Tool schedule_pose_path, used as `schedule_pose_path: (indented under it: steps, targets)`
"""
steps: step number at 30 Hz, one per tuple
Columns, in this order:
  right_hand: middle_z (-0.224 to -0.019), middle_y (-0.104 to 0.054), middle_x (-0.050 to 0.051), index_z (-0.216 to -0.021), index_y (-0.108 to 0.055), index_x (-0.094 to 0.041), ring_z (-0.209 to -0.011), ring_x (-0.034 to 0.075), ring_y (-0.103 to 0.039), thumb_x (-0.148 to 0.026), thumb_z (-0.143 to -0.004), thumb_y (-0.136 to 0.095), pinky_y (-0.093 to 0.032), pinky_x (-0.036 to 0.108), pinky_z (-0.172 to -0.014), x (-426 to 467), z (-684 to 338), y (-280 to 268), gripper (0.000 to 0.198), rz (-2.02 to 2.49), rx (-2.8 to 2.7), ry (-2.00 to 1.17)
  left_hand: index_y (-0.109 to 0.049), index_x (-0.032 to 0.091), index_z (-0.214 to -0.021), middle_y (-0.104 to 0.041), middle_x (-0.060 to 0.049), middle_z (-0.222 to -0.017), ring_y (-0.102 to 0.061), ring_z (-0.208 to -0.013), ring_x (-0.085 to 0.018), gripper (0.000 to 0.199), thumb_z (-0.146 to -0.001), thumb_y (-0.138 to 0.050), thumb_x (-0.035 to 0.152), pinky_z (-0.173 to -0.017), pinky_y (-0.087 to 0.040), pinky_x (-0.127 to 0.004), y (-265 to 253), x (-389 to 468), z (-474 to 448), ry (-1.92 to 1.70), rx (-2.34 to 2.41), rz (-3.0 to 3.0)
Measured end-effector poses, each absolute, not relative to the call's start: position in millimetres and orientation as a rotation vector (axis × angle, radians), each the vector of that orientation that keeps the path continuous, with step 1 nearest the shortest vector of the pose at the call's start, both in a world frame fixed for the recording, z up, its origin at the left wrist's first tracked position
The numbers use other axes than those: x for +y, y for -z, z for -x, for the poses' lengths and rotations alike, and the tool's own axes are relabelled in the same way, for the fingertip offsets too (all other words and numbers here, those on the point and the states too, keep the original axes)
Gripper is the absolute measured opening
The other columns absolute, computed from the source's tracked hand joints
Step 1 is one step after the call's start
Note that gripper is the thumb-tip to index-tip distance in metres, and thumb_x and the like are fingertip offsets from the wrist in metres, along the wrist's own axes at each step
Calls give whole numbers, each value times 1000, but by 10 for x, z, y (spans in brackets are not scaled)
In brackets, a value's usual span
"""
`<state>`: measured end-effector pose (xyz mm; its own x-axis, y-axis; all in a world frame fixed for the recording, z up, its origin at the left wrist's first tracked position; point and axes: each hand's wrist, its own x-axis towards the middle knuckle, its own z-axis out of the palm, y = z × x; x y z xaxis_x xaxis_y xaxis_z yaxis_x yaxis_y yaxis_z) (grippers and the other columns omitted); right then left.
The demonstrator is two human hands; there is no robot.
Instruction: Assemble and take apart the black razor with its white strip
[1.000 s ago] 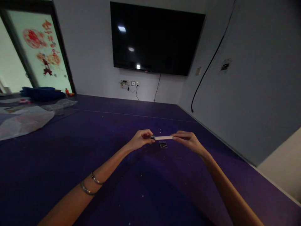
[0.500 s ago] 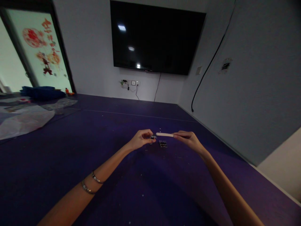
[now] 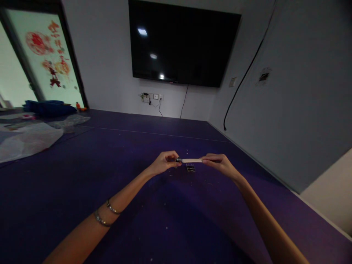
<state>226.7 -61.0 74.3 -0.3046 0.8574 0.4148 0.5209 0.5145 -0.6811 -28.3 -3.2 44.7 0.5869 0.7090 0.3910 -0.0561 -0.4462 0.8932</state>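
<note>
My left hand (image 3: 164, 163) pinches a small dark and silvery piece (image 3: 178, 160) between thumb and fingers; its kind is too small to make out. A pale, flat stick with a rounded end (image 3: 191, 160) is gripped at its right end by my right hand (image 3: 220, 164). The stick lies level, its left end against the small piece or just in front of it; I cannot tell if they touch. Below the stick, a small dark block with light lines (image 3: 190, 168) rests on the purple surface (image 3: 132, 216).
Tiny pale specks are scattered over the surface around my hands. Clear plastic sheeting (image 3: 30, 141) and a dark blue cloth-like heap (image 3: 49, 108) lie at far left. A large television (image 3: 184, 44) hangs on the wall, and a black cable (image 3: 243, 77) runs down the right wall.
The stick's left end has moved down and slightly left, meeting the small piece in view. The left hand has hardly moved.
</note>
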Motion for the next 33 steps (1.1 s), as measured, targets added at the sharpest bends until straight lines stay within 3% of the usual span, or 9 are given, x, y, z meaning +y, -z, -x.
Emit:
schedule_pose_path:
  steps: [33]
  targets:
    - [-74, -64, 4, -92, -71, -22, -63, 14, -53, -43, -79, -55, -37, 26, -56, -700, -2132, -844, 30, 1199, -2027, -343, -56, 14, -70, -57, 2, -67, -53, -64, -9, 16, -64, -69, 21, -64, -40, -25, -338, 18, 267, -925, 546, -1870]
